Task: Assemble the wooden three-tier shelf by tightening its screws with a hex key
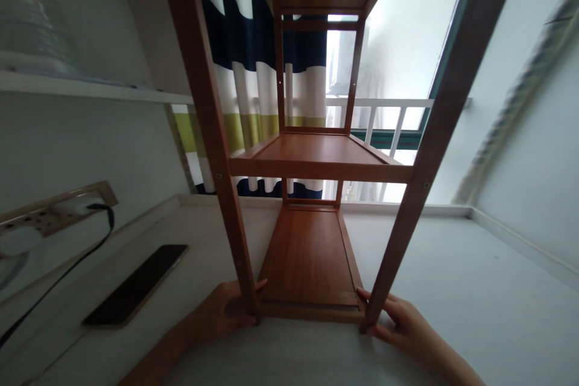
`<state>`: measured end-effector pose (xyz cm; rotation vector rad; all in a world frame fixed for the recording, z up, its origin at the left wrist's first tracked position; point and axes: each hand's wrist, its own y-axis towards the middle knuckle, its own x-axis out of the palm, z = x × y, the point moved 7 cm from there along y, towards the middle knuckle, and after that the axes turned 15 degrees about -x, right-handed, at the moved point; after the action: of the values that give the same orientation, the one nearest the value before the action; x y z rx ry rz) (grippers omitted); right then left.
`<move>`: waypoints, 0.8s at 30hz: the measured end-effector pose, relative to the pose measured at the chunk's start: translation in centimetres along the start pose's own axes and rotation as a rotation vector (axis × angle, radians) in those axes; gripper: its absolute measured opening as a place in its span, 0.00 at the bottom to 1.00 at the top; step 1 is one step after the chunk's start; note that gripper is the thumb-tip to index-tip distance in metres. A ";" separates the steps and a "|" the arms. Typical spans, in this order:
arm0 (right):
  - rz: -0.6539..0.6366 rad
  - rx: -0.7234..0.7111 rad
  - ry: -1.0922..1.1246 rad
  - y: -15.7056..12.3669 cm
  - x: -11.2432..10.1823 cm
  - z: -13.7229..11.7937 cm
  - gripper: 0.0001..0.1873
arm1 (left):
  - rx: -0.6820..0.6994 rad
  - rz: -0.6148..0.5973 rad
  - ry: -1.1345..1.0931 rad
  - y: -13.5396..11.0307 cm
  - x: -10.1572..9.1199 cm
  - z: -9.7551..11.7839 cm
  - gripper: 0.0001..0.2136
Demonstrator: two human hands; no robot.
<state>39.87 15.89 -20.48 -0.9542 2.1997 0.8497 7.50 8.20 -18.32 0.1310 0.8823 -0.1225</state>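
Observation:
A brown wooden shelf rack (316, 166) with three tiers stands on a white table (452, 277), rising right in front of me. My left hand (221, 313) wraps its fingers around the foot of the near left leg. My right hand (398, 319) grips the foot of the near right leg, thumb on the inner side. The lowest shelf board lies between my two hands.
A black phone (136, 284) lies flat on the table at the left. Behind it, a wall socket strip (49, 211) holds a black cable (58, 277). A white wall shelf is at upper left. A striped curtain (244, 72), a white railing and a window stand behind the rack.

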 end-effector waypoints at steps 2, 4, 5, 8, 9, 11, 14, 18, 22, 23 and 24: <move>-0.005 -0.003 -0.024 -0.1 0.1 0.0 0.28 | -0.013 -0.010 -0.020 -0.2 0.0 0.3 0.26; -0.010 -0.007 -0.046 -0.1 0.3 -0.1 0.27 | -0.002 -0.023 -0.029 -0.3 -0.1 0.7 0.25; -0.012 -0.010 -0.056 -0.1 0.4 -0.1 0.26 | 0.011 -0.029 -0.030 -0.3 -0.1 0.9 0.25; -0.024 -0.018 -0.082 -0.2 0.6 0.1 0.26 | 0.048 -0.027 -0.030 -0.4 -0.2 1.1 0.27; -0.035 -0.023 -0.095 -0.3 0.7 0.2 0.25 | 0.055 -0.022 -0.029 -0.4 -0.2 1.0 0.28; -0.057 -0.032 -0.126 -0.5 0.9 0.6 0.25 | 0.061 -0.010 -0.025 -0.5 -0.2 0.8 0.29; -0.094 -0.038 -0.149 -0.7 1.2 1.1 0.25 | 0.059 -0.001 -0.028 -0.6 0.0 0.7 0.28; -0.134 -0.044 -0.144 -0.7 1.5 1.2 0.25 | 0.046 0.006 -0.057 -0.7 0.1 0.8 0.26; -0.149 -0.066 -0.137 -0.6 1.6 0.8 0.24 | 0.037 0.003 -0.089 -0.8 0.2 0.9 0.24; -0.148 -0.071 -0.139 -0.6 1.6 0.8 0.24 | 0.034 0.001 -0.094 -0.8 0.2 0.9 0.24; -0.145 -0.075 -0.145 -0.5 1.6 0.8 0.24 | 0.031 0.001 -0.097 -0.9 0.2 1.0 0.24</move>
<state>39.59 15.58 -22.31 -1.0412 1.9632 0.9080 8.23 7.18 -17.90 0.1532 0.7834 -0.1408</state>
